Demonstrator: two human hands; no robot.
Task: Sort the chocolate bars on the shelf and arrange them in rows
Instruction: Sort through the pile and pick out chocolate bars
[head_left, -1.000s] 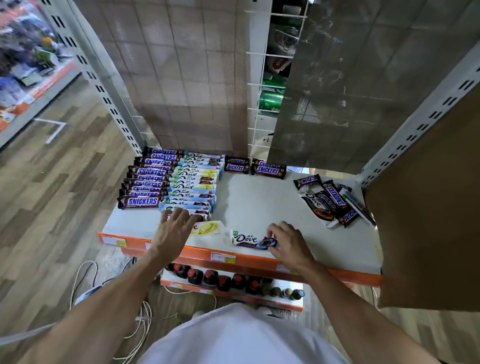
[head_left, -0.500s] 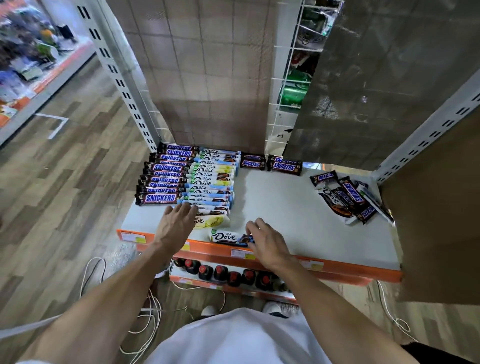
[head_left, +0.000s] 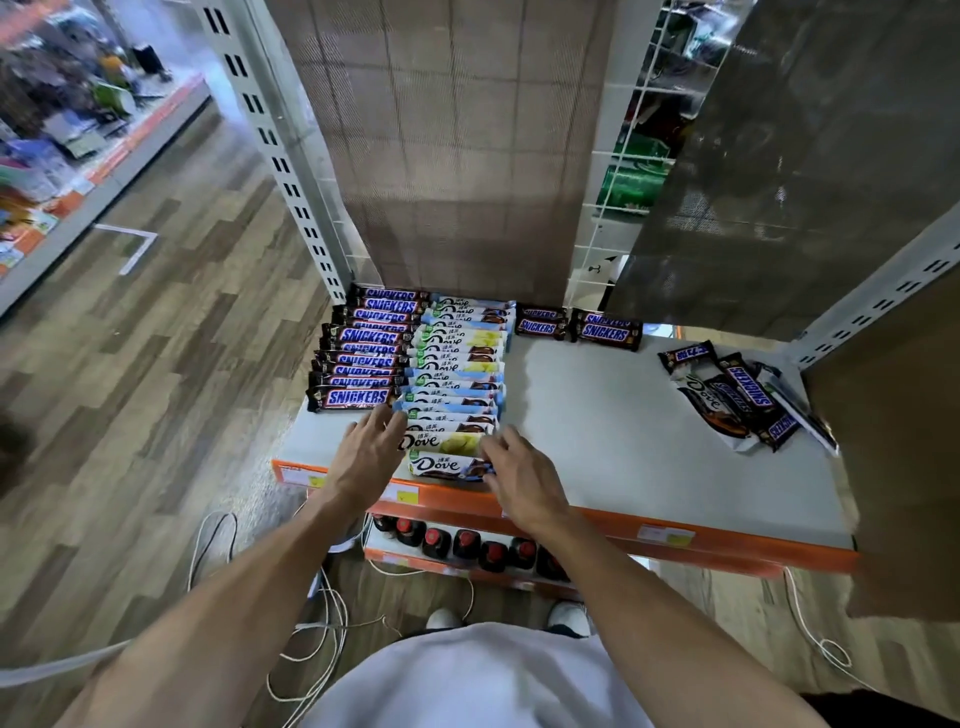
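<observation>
The front Dove bar (head_left: 441, 466), which a second ago lay out to the right of its column under the right hand (head_left: 524, 480), has been slid leftward and now closes the near end of the Dove column (head_left: 457, 371), just in front of the yellow Dove bar (head_left: 447, 443). That bar has likewise been drawn in from a looser position near the shelf edge. The left hand (head_left: 366, 452) has its fingers (head_left: 387, 421) spread and nearly straight against the left ends of the nearest bars. The right hand's fingers (head_left: 498, 441) are loosely extended against the right ends, gripping nothing. The two hands thus bracket the column, apparently squaring it. The Snickers column (head_left: 358, 364) stands complete-looking just left of it on the shelf (head_left: 613, 415). Two short Snickers stacks (head_left: 605, 330) sit at the back. A mixed heap (head_left: 743, 402) of Dove and Snickers bars lies well apart at the right, unsorted. Judged from this, the Dove row is near finished, and the heap remains as the main work outstanding.
</observation>
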